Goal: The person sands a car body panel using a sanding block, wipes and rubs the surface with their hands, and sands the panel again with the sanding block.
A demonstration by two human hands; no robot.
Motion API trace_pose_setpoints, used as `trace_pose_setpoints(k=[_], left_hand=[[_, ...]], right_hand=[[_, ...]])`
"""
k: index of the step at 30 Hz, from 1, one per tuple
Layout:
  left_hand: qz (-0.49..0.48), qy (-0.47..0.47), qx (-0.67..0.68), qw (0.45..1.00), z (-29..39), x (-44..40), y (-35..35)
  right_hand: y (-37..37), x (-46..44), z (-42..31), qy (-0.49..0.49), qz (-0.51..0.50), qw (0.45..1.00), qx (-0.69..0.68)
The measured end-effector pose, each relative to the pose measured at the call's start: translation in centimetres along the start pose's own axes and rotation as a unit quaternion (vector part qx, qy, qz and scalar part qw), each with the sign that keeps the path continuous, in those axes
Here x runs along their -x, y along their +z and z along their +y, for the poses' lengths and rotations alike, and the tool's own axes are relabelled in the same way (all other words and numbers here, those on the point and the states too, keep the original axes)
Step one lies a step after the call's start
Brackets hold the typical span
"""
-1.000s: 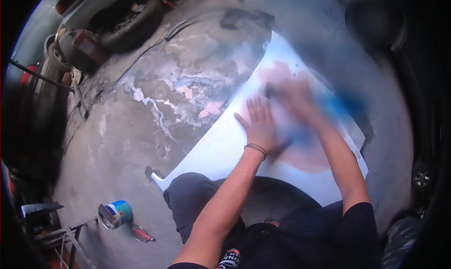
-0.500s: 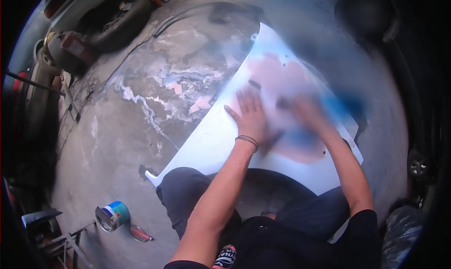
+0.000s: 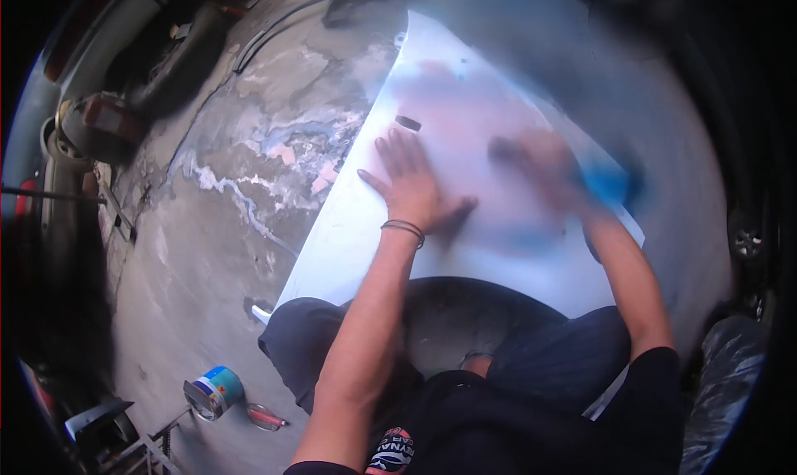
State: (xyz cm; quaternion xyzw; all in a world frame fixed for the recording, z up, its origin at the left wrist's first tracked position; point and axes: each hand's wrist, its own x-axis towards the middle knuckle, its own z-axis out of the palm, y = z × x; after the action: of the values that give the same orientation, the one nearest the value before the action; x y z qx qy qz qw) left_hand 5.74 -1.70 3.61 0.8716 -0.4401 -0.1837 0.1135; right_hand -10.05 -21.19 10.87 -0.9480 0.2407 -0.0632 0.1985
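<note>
A white panel [image 3: 349,259] with a broad pinkish patch lies in front of my knees. My left hand [image 3: 409,189] rests flat on its left part, fingers spread, with a bracelet at the wrist. Just above those fingertips is a small dark slot [image 3: 408,123] in the panel. My right hand [image 3: 544,168] is over the right part of the pinkish patch, smeared by motion. A dark blurred shape shows at its fingers, too unclear to name. To the right of this hand is a blurred blue area [image 3: 604,183].
At the lower left a blue can [image 3: 214,392] stands on the concrete floor, beside a red and clear item [image 3: 266,417]. A tire [image 3: 178,56] and other car parts lie at the upper left. Crumpled plastic [image 3: 724,384] is at the lower right.
The view has shifted, so the panel appears farther left. My left hand stays flat on the panel. My right hand has moved down the panel from near the top of the pinkish patch.
</note>
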Motion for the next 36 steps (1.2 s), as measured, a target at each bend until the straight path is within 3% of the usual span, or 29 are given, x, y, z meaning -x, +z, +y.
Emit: trace_pose_setpoints(k=[1,3,4,7,9,10,12,13,15,17,18,22,24,27,30,34,36], left_hand=[[-0.006,0.008,-0.010,1.000,0.1,0.1,0.2],[0.016,0.011,-0.013,1.000,-0.3,0.0,0.7],[0.015,0.013,-0.023,1.000,-0.7,-0.4,1.0],[0.059,0.039,-0.022,0.997,-1.0,-0.1,2.3],[0.030,0.033,-0.015,0.999,-0.9,-0.4,1.7],[0.030,0.037,-0.021,0.999,-0.9,-0.5,1.5],[0.024,0.033,-0.024,0.999,-0.9,-0.4,1.8],[0.016,0.043,-0.032,0.998,-1.0,-0.6,2.1],[0.035,0.057,-0.007,0.998,-1.9,-1.0,2.9],[0.027,0.057,-0.019,0.998,-2.0,-1.1,2.9],[0.028,0.053,-0.018,0.998,-1.9,-1.2,2.7],[-0.010,0.019,-0.047,0.999,-0.3,-0.6,1.5],[-0.015,0.012,-0.049,0.999,-0.1,-0.7,1.5],[-0.021,0.014,-0.051,0.998,-0.2,-0.8,1.6],[-0.024,0.014,-0.043,0.999,-0.1,-0.8,1.6],[-0.024,0.025,-0.038,0.999,-0.2,-0.7,1.5],[-0.026,0.016,-0.049,0.998,-0.3,-0.7,1.5]], right_hand=[[0.2,1.1,0.3,0.013,-0.003,1.000,0.011],[5.2,-3.1,5.7,-0.102,0.209,0.947,0.220],[5.5,-3.8,6.1,-0.097,0.214,0.948,0.213],[5.0,-2.4,5.9,-0.057,0.173,0.941,0.287],[3.0,2.2,5.7,0.009,0.046,0.999,0.005],[2.6,4.1,6.3,0.012,0.051,0.999,0.001],[2.2,7.4,7.2,-0.134,0.083,0.965,0.207],[2.3,7.6,8.0,-0.120,0.086,0.968,0.202],[2.4,4.6,8.3,-0.182,0.131,0.943,0.244],[3.4,0.6,8.6,-0.076,0.161,0.964,0.198],[3.7,-0.4,9.0,-0.067,0.166,0.965,0.193],[3.4,2.5,12.3,-0.112,0.199,0.963,0.141],[1.9,7.8,12.7,-0.121,0.085,0.977,0.155],[0.9,11.4,14.1,-0.127,0.061,0.981,0.137],[2.1,7.3,14.8,-0.107,0.161,0.969,0.153],[1.5,5.1,15.0,-0.045,0.152,0.978,0.132],[0.0,7.7,15.8,-0.065,0.047,0.992,0.096]])
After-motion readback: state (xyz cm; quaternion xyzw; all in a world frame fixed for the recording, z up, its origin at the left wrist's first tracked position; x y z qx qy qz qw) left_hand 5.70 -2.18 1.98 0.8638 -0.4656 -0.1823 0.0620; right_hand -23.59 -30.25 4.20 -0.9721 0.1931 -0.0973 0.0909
